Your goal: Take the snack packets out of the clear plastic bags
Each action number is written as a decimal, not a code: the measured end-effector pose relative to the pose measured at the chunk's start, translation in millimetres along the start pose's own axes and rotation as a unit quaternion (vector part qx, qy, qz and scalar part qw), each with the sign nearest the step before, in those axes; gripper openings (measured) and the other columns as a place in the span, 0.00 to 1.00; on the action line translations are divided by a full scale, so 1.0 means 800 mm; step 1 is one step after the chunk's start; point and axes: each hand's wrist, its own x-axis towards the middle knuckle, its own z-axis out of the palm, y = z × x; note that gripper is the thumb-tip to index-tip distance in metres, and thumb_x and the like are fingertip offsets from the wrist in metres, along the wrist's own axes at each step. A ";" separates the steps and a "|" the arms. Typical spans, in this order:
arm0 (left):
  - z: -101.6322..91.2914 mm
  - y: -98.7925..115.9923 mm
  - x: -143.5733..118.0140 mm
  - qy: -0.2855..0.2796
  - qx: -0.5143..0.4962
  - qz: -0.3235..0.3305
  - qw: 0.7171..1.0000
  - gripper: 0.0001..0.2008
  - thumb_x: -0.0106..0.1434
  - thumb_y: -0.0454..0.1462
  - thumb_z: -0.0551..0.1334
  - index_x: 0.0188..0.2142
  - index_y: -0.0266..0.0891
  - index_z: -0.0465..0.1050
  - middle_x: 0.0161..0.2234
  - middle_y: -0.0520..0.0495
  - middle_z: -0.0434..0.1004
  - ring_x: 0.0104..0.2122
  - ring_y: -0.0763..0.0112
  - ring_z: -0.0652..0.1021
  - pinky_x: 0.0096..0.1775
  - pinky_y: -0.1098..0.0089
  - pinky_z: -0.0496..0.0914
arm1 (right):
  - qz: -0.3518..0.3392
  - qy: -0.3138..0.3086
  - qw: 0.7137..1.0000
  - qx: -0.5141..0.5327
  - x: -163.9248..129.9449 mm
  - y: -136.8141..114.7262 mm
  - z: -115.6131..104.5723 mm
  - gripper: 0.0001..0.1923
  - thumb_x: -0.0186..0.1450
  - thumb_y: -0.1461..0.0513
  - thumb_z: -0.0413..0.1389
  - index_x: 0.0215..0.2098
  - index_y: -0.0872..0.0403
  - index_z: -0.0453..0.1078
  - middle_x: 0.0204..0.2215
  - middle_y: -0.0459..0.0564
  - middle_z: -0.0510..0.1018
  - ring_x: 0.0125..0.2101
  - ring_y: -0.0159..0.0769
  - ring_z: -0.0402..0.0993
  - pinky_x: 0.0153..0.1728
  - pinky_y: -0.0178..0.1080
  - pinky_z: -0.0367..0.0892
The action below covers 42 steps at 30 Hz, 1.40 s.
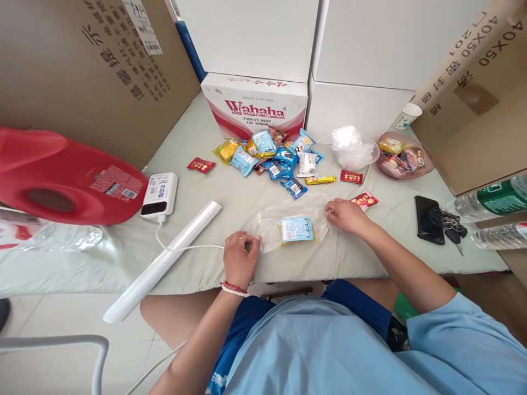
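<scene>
A clear plastic bag lies flat in front of me, with a blue-and-yellow snack packet in its middle. My left hand is closed at the bag's left edge, thumb and fingers curled together. At the bag's right edge my right hand pinches the plastic. Just behind the right hand lies a red-and-pink snack packet. Beyond the bag spreads a pile of wrapped snacks, blue, yellow and brown. Small red packets sit to either side, one on the left and one on the right.
A Wahaha carton stands behind the pile. Rightward are bundled clear bags, a pink bowl of snacks, a phone, keys and bottles. On the left are a power bank, a white tube and a red jug.
</scene>
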 end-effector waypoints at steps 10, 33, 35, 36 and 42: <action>0.018 0.021 0.012 0.018 0.024 -0.045 0.999 0.37 0.64 0.51 0.63 0.67 0.39 0.58 0.51 0.38 0.80 0.55 0.45 0.75 0.57 0.46 0.68 | -0.248 -0.008 0.969 -0.012 0.118 -0.077 0.003 0.29 0.67 0.60 0.60 0.66 0.57 0.65 0.53 0.58 0.78 0.55 0.51 0.68 0.57 0.49 0.61; 0.007 0.034 0.049 -0.117 0.032 -0.073 0.990 0.06 0.57 0.39 0.63 0.26 0.44 0.68 0.31 0.47 0.78 0.41 0.56 0.76 0.43 0.61 0.68 | -0.297 -0.138 0.921 -0.210 -0.015 -0.130 0.007 0.26 0.73 0.67 0.48 0.67 0.42 0.64 0.44 0.53 0.76 0.33 0.38 0.73 0.26 0.37 0.51; -0.006 0.026 0.054 -0.158 -0.011 -0.072 0.985 0.05 0.56 0.38 0.64 0.34 0.43 0.73 0.31 0.49 0.80 0.38 0.60 0.78 0.41 0.64 0.68 | -0.294 -0.133 0.926 -0.195 -0.020 -0.123 0.016 0.27 0.73 0.66 0.48 0.68 0.40 0.63 0.45 0.53 0.74 0.33 0.38 0.72 0.26 0.37 0.50; -0.012 0.021 0.056 -0.180 -0.038 -0.075 0.980 0.10 0.55 0.37 0.64 0.38 0.43 0.75 0.30 0.51 0.80 0.35 0.62 0.78 0.41 0.65 0.68 | -0.293 -0.125 0.931 -0.179 -0.022 -0.120 0.018 0.26 0.74 0.64 0.48 0.68 0.39 0.63 0.45 0.53 0.74 0.33 0.39 0.72 0.26 0.37 0.50; -0.029 0.008 0.052 -0.202 -0.145 -0.136 0.959 0.08 0.53 0.42 0.62 0.30 0.40 0.75 0.25 0.52 0.78 0.27 0.67 0.76 0.33 0.68 0.67 | -0.336 -0.101 0.935 -0.049 -0.032 -0.112 0.018 0.22 0.75 0.53 0.53 0.65 0.44 0.68 0.44 0.53 0.71 0.40 0.41 0.69 0.36 0.37 0.61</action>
